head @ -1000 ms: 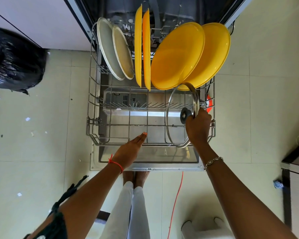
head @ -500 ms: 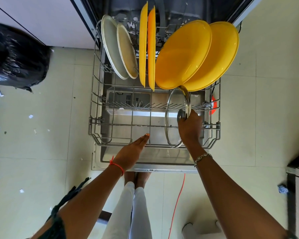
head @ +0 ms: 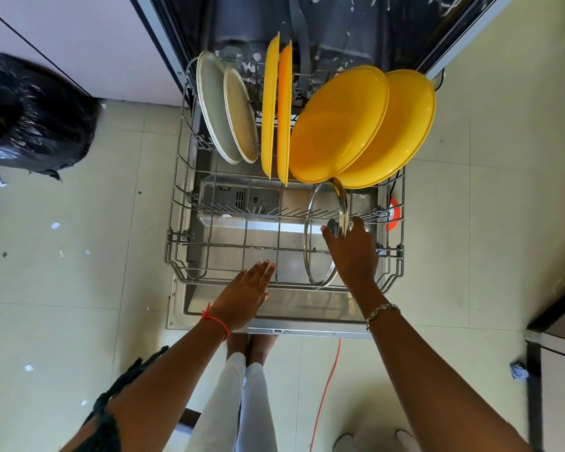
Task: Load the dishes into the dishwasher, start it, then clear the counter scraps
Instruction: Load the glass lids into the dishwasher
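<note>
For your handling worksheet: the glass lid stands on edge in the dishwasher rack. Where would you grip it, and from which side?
Probably best to grip the central knob of the glass lid, coming from above on the right, as the right hand does. The lid stands on edge in the rack; its rim is thin, while the knob juts out.

One wide-angle camera, worn on the person's head, looks almost straight down, close over the pulled-out grey wire dishwasher rack, which fills the centre. The dark dishwasher cavity lies at the far edge, the white-trousered legs at the near edge, and pale tiled floor spreads left and right.
</note>
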`<state>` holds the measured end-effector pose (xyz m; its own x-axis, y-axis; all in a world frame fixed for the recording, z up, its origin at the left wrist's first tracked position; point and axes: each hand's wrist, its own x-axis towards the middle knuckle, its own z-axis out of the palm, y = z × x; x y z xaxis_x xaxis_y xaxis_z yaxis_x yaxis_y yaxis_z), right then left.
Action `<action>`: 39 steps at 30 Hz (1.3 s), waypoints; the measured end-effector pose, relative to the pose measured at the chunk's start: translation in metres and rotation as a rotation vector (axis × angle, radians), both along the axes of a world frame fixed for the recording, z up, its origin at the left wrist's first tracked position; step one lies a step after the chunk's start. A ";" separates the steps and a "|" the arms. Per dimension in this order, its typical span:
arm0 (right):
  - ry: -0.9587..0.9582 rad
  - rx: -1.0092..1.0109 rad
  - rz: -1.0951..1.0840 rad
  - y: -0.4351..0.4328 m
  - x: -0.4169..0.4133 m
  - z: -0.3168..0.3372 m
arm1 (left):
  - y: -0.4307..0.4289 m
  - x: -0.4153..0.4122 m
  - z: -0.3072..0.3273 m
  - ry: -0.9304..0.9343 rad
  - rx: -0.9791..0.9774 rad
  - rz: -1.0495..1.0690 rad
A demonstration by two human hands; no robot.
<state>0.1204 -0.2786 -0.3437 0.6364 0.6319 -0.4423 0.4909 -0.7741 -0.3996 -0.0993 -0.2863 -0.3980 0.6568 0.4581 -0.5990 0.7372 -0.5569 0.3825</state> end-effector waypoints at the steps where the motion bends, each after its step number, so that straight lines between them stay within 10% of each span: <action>1: -0.019 0.022 0.013 -0.003 -0.001 0.004 | 0.000 -0.001 0.003 0.009 0.008 0.001; 22: -0.402 -0.029 0.868 -0.025 -0.096 0.179 | 0.029 -0.043 0.200 -0.101 0.237 0.080; 39: -0.263 0.100 1.235 0.079 -0.260 0.308 | 0.089 -0.209 0.362 -0.088 0.715 0.235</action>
